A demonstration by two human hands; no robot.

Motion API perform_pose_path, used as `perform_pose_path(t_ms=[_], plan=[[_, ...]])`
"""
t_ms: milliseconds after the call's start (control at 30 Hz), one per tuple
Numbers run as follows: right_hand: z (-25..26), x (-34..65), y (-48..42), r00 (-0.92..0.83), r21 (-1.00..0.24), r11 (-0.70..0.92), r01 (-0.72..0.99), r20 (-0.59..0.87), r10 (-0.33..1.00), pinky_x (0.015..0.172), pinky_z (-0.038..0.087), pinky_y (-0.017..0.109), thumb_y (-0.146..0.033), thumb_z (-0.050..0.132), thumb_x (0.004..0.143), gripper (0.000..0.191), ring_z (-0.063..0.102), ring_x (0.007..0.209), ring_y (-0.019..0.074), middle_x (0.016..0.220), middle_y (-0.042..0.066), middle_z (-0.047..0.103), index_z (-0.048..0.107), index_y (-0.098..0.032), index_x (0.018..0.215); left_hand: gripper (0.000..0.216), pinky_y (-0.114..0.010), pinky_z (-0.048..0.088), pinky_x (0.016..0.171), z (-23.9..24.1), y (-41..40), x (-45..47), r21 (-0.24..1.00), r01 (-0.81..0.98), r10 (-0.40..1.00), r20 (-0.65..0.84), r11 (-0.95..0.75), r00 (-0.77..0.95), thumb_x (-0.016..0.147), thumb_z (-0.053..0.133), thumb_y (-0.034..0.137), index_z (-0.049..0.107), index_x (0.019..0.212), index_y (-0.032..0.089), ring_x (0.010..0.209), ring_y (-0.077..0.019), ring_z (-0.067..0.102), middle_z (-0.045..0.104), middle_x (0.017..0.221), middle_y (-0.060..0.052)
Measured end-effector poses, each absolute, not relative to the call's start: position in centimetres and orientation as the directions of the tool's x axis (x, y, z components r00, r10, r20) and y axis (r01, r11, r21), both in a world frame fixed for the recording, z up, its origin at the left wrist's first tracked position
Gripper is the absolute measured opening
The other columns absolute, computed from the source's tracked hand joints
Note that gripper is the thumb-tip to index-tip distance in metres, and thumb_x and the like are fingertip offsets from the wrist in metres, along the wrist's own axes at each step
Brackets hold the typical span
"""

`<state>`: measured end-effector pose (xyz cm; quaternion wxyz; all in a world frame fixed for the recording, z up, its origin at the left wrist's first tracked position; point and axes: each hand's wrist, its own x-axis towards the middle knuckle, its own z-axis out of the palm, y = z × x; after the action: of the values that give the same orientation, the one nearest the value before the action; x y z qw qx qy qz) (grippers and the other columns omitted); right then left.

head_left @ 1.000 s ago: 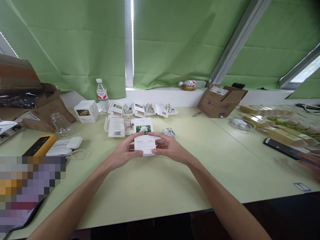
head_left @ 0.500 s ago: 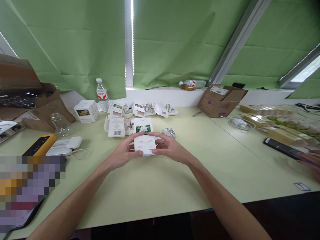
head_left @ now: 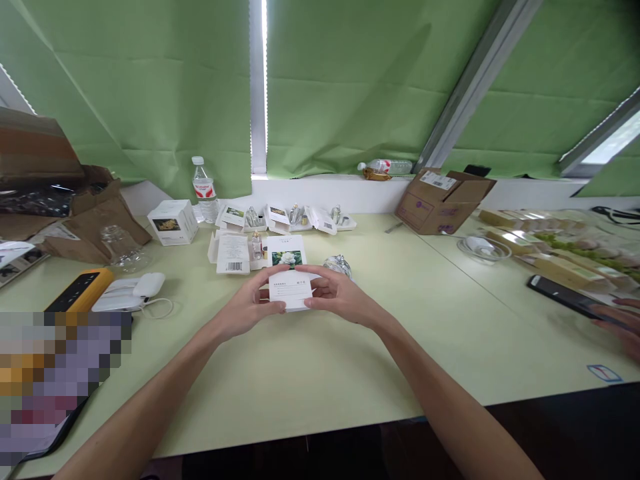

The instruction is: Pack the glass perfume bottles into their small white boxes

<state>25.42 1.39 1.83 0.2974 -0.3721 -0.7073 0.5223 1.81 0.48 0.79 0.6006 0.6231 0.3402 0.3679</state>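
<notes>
A small white box [head_left: 291,290] with printed lines on its face sits between my two hands just above the table. My left hand [head_left: 247,305] grips its left side, thumb at the lower edge and fingers over the top. On the opposite side my right hand [head_left: 343,298] is closed round it in the same way. Right behind it is a white panel with a white flower picture [head_left: 287,257]; whether it joins the held box I cannot tell. A crumpled silvery bundle [head_left: 339,265] lies beyond my right fingers. An opened white carton [head_left: 233,255] and a small glass bottle [head_left: 257,245] stand behind my left hand.
Several opened cartons with small bottles [head_left: 295,217] line the back. At left are a white box [head_left: 173,223], a water bottle [head_left: 204,189] and a white charger [head_left: 131,292]. A cardboard box [head_left: 440,201] stands back right. A person's hand [head_left: 623,323] touches a phone [head_left: 565,297].
My hands and the white box are almost still. At the far right, the other person's hand has shifted slightly at the phone.
</notes>
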Motion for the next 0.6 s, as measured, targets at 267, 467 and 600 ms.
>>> perform_pose_path(t_ms=[267, 467, 600], plan=[[1.75, 25.32, 1.39, -0.537, -0.952, 0.192, 0.237, 0.036, 0.843, 0.089, 0.053, 0.046, -0.028, 0.066, 0.082, 0.06, 0.064, 0.1, 0.0242, 0.11, 0.006, 0.065, 0.043, -0.033, 0.137, 0.061, -0.044, 0.052, 0.087, 0.85, 0.44, 1.84, 0.998, -0.02, 0.87, 0.055, -0.052, 0.491, 0.079, 0.065, 0.019, 0.045, 0.135, 0.033, 0.107, -0.0252, 0.057, 0.051, 0.133, -0.007], [1.94, 25.27, 1.31, -0.536, -0.948, 0.201, 0.245, 0.04, 0.843, 0.089, 0.052, 0.047, -0.033, 0.066, 0.083, 0.059, 0.064, 0.099, 0.0241, 0.11, 0.007, 0.065, 0.043, -0.032, 0.138, 0.058, -0.044, 0.052, 0.086, 0.83, 0.42, 1.92, 0.998, -0.028, 0.872, 0.066, -0.06, 0.485, 0.082, 0.062, 0.025, 0.043, 0.137, 0.03, 0.1, -0.0236, 0.06, 0.055, 0.126, -0.008], [2.06, 25.31, 1.35, -0.528, -0.947, 0.195, 0.256, 0.032, 0.849, 0.09, 0.052, 0.047, -0.04, 0.065, 0.083, 0.061, 0.064, 0.1, 0.0243, 0.111, 0.007, 0.065, 0.043, -0.032, 0.139, 0.059, -0.045, 0.052, 0.088, 0.83, 0.51, 1.91, 0.997, -0.06, 0.867, 0.071, -0.048, 0.492, 0.083, 0.062, 0.026, 0.041, 0.139, 0.03, 0.099, -0.0232, 0.061, 0.055, 0.127, -0.008]])
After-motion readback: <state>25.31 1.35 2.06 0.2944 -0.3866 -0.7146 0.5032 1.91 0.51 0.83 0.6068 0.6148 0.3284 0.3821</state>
